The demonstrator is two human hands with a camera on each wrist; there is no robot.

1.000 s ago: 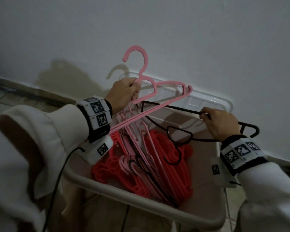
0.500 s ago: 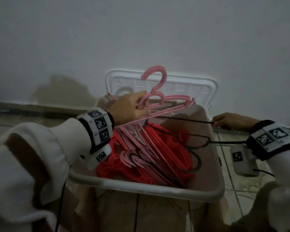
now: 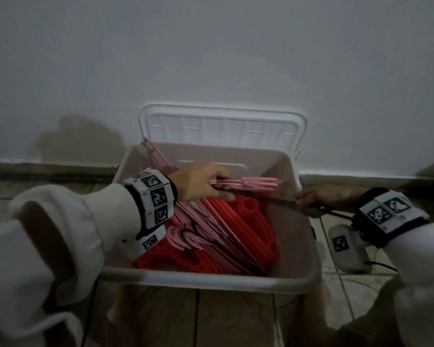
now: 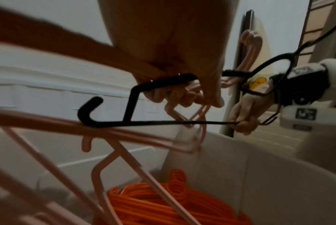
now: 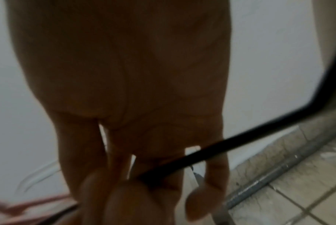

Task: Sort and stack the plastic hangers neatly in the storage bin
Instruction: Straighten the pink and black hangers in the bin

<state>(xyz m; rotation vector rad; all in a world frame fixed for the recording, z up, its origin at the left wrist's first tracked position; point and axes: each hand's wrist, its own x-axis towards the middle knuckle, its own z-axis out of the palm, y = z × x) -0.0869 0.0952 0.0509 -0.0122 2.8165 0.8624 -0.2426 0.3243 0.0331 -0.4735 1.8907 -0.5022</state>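
Room: dim, white wall point(image 3: 211, 46), tiled floor point(image 3: 236, 316) | bin point(image 3: 211, 279) on floor, lid point(image 3: 223, 121) against wall | my left hand point(image 3: 198, 181) grips pink hangers point(image 3: 256, 182) over bin | my right hand point(image 3: 321, 196) pinches black hanger point(image 4: 136, 121) by bin's right rim

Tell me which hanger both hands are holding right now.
The black hanger. The left hand and right hand both grip it; the pink hangers are in the left hand only, and the red hangers lie in the bin.

smooth plastic hangers point(image 3: 236, 234); matt plastic bin point(image 3: 211, 279), tiled floor point(image 3: 236, 319)
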